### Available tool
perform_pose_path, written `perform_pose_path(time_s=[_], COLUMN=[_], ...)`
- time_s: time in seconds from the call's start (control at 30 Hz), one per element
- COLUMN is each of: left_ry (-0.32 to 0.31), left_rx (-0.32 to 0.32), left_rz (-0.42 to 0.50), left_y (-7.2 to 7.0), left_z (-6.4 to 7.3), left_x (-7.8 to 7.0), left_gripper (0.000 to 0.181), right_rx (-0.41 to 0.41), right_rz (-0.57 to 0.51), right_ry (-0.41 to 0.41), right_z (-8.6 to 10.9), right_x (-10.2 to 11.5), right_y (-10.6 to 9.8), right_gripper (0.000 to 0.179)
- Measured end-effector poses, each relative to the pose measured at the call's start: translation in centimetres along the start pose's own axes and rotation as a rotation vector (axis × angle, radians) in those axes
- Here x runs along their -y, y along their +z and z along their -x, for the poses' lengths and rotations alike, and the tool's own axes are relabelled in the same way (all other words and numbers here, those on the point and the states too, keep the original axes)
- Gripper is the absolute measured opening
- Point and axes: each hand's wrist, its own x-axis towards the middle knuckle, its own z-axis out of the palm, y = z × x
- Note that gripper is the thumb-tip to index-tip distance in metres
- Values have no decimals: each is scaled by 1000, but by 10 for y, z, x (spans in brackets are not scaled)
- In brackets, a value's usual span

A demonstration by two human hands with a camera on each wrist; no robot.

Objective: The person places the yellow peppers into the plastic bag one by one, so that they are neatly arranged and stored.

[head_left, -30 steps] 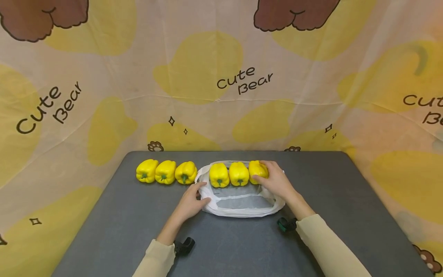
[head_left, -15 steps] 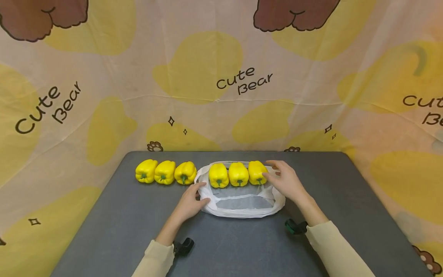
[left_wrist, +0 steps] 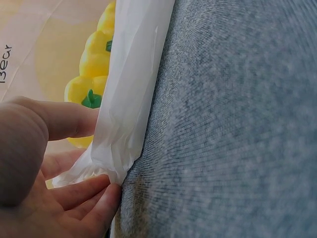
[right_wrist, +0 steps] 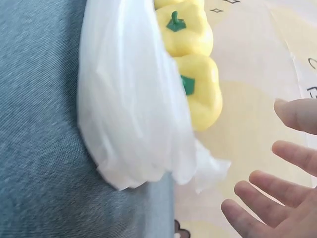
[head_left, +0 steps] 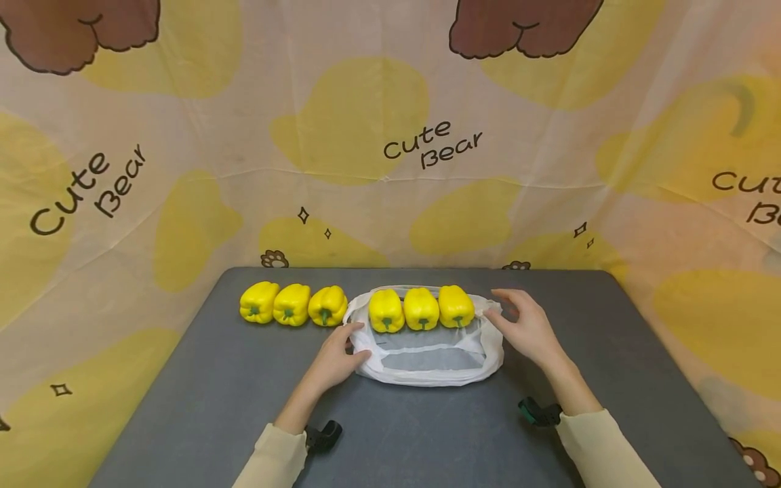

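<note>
Left hand [head_left: 332, 357] pinches the left rim of the white bag [head_left: 430, 377]. Outer three peppers [head_left: 291, 303] left of bag, inner three peppers [head_left: 421, 306] within its mouth. Right hand [head_left: 532, 332] spread, empty, just right of bag. I'd steady both sides so plastic doesn't fold.

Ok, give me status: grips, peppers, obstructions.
Left grip holding left rim of white bag. Right grip empty, beside bag's right end. Three yellow peppers within bag's rim, three more peppers outside, left. No obstruction visible.
</note>
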Motion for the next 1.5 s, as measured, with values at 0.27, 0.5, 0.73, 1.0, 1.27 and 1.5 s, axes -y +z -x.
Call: perform_pose_path(time_s=[0.27,0.5,0.73,1.0,1.27,1.5], left_ry=[4,2,0,13,26,25], left_rx=[-8,-6,1,-6,-16,-27], left_rz=[-6,-14,-9,-1,17,34], left_y=[-1,0,0,-3,0,3], left_z=[-1,-2,-2,-3,-4,-2], left_x=[-2,-2,-2,-2,1,3], left_gripper=[56,56,56,56,56,52], right_rx=[13,38,79,125,173,204], right_rz=[-31,-63,-49,-19,-36,-52], right_ry=[51,66,75,100,96,78], right_z=[5,10,12,9,9,12], right_x=[-13,-27,-30,-32,-35,-36], right_y=[3,12,15,17,18,18], right_gripper=[51,53,55,57,60,60])
